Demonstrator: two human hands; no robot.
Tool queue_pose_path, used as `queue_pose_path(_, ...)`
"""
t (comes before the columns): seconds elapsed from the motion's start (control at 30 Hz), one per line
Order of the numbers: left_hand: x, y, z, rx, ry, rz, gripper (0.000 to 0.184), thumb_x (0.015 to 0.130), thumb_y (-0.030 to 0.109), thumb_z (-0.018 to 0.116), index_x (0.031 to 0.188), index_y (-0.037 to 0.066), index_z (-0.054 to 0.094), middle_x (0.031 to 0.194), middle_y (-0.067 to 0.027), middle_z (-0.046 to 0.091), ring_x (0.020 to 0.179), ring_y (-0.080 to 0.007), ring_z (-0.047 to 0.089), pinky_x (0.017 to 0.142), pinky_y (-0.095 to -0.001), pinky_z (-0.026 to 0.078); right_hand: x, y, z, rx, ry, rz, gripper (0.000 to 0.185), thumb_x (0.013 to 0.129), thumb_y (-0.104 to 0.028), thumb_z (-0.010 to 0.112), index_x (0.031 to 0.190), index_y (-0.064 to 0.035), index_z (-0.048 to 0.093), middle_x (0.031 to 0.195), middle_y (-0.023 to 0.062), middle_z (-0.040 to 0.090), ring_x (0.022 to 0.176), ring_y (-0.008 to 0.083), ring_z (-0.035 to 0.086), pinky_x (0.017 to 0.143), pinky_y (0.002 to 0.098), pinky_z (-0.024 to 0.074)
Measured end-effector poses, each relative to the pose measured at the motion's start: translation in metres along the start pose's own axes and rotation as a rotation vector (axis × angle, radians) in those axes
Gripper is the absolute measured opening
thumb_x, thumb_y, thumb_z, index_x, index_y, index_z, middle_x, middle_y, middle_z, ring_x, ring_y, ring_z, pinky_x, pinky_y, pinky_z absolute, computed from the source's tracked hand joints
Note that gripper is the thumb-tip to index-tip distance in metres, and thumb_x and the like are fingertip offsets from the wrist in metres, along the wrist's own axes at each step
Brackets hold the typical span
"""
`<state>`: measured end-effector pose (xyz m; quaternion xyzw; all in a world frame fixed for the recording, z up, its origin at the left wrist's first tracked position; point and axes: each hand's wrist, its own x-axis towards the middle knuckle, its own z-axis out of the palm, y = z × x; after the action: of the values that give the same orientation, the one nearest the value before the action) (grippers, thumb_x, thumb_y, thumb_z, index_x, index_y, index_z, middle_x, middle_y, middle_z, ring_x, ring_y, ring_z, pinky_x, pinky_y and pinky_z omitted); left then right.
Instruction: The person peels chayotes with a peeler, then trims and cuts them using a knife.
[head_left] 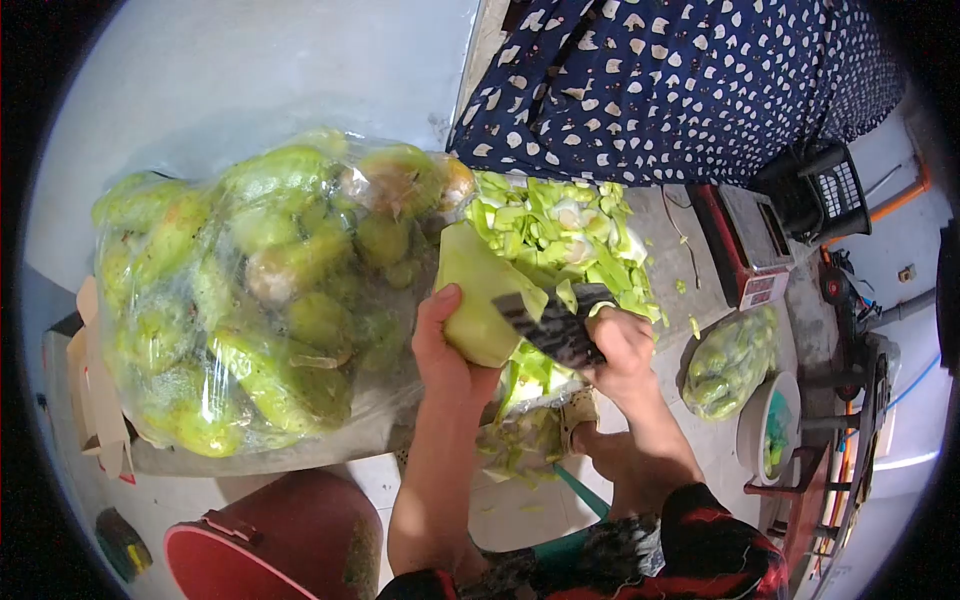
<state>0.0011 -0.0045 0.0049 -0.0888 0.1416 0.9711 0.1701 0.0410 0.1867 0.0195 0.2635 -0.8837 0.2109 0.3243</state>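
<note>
My left hand (447, 345) is wrapped around a peeled, pale green papaya (472, 290), held up in front of me. In my right hand (622, 350) is a broad, dark-mottled knife (560, 325), its blade against the papaya's right side. A bit of green peel sits by the blade. Behind the papaya lies a heap of green and white peelings (590, 235). On the left, close to my left hand, a large clear plastic bag (225, 290) is full of unpeeled green papayas, some yellowing.
A red bin (270, 545) stands on the floor at lower left. To the right are a red scale (740, 245), a smaller bag of green produce (732, 362), a pale bucket (752, 430) and a black basket (815, 190). Dark patterned cloth (660, 90) hangs at the back.
</note>
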Motion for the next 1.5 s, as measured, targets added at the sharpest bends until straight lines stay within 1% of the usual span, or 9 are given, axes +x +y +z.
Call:
queue_pose_path(0.13, -0.002, -0.003, 0.003, 0.036, -0.109, -0.04, 0.062, 0.08, 0.028, 0.058, 0.134, 0.001, 0.044, 0.118, -0.0165, 0.058, 0.108, -0.029, 0.058, 0.096, -0.0406, 0.047, 0.009, -0.016, -0.018, 0.051, -0.028, -0.055, 0.026, 0.054, -0.013, 0.065, 0.072, -0.0023, 0.05, 0.061, 0.0085, 0.043, 0.048, 0.0269, 0.048, 0.043, 0.0366, 0.0378)
queue_pose_path(0.17, -0.002, -0.004, 0.003, 0.046, -0.131, -0.047, 0.063, 0.079, 0.027, 0.058, 0.135, 0.001, 0.043, 0.119, -0.0172, 0.058, 0.109, -0.0292, 0.058, 0.096, -0.0406, 0.047, 0.014, -0.019, -0.021, 0.082, -0.013, -0.089, 0.028, 0.052, 0.002, 0.069, 0.072, -0.001, 0.05, 0.058, 0.0075, 0.043, 0.046, 0.0254, 0.047, 0.043, 0.035, 0.0352)
queue_pose_path(0.33, -0.003, -0.001, 0.002, 0.117, -0.128, -0.013, 0.067, 0.078, 0.026, 0.058, 0.137, 0.001, 0.041, 0.119, -0.0185, 0.057, 0.109, -0.0286, 0.058, 0.096, -0.0399, 0.047, 0.001, 0.002, -0.003, 0.055, -0.049, 0.089, 0.026, 0.056, 0.002, 0.069, 0.073, -0.003, 0.05, 0.059, 0.0079, 0.043, 0.047, 0.0273, 0.047, 0.043, 0.0353, 0.0364)
queue_pose_path(0.67, -0.003, 0.0, 0.003, 0.144, -0.169, -0.021, 0.07, 0.076, 0.028, 0.059, 0.137, -0.001, 0.04, 0.12, -0.0178, 0.056, 0.11, -0.0285, 0.057, 0.096, -0.0389, 0.047, 0.01, -0.021, -0.021, 0.132, -0.059, -0.006, 0.026, 0.059, -0.002, 0.072, 0.074, -0.0024, 0.05, 0.057, 0.0069, 0.043, 0.045, 0.0259, 0.046, 0.042, 0.0347, 0.0357)
queue_pose_path(0.8, -0.007, 0.001, 0.002, 0.178, -0.122, -0.037, 0.07, 0.075, 0.027, 0.059, 0.137, -0.001, 0.041, 0.121, -0.0158, 0.056, 0.109, -0.0261, 0.058, 0.094, -0.0375, 0.048, -0.002, -0.008, 0.0, 0.002, -0.069, 0.184, 0.032, 0.053, -0.004, 0.07, 0.069, -0.0045, 0.042, 0.06, 0.0111, 0.045, 0.049, 0.0315, 0.048, 0.046, 0.0404, 0.0407)
queue_pose_path(1.0, -0.012, 0.005, 0.011, 0.177, -0.142, -0.05, 0.07, 0.075, 0.028, 0.059, 0.137, -0.001, 0.041, 0.121, -0.0156, 0.057, 0.109, -0.0257, 0.059, 0.093, -0.0367, 0.049, -0.007, 0.004, 0.005, -0.027, -0.075, 0.229, 0.029, 0.061, -0.005, 0.069, 0.074, -0.0054, 0.043, 0.062, 0.0114, 0.05, 0.053, 0.0343, 0.053, 0.048, 0.0423, 0.0426)
queue_pose_path(1.03, -0.014, 0.004, 0.013, 0.189, -0.136, -0.058, 0.07, 0.075, 0.028, 0.059, 0.136, -0.002, 0.041, 0.121, -0.0161, 0.057, 0.109, -0.0259, 0.059, 0.093, -0.0367, 0.049, -0.009, 0.008, 0.01, -0.056, -0.13, 0.353, 0.027, 0.064, -0.005, 0.068, 0.077, -0.0056, 0.045, 0.065, 0.0126, 0.053, 0.057, 0.0357, 0.055, 0.05, 0.0432, 0.0436)
queue_pose_path(1.33, -0.009, 0.009, -0.002, -0.11, -0.247, -0.282, 0.062, 0.078, 0.027, 0.056, 0.131, -0.004, 0.046, 0.114, -0.0183, 0.061, 0.099, -0.0291, 0.064, 0.086, -0.039, 0.054, -0.007, 0.006, -0.001, -0.127, -0.107, 0.269, 0.033, 0.057, -0.004, 0.07, 0.079, -0.0062, 0.045, 0.066, 0.0117, 0.052, 0.059, 0.0354, 0.056, 0.053, 0.0426, 0.045)
queue_pose_path(1.5, -0.007, -0.003, -0.001, 0.05, -0.172, -0.272, 0.066, 0.078, 0.037, 0.058, 0.128, -0.004, 0.05, 0.115, -0.0216, 0.062, 0.101, -0.0299, 0.064, 0.089, -0.0443, 0.053, -0.006, 0.019, 0.007, -0.23, -0.195, 0.586, 0.022, 0.073, -0.006, 0.067, 0.084, -0.0054, 0.049, 0.069, 0.0188, 0.059, 0.063, 0.0418, 0.059, 0.056, 0.0481, 0.0466)
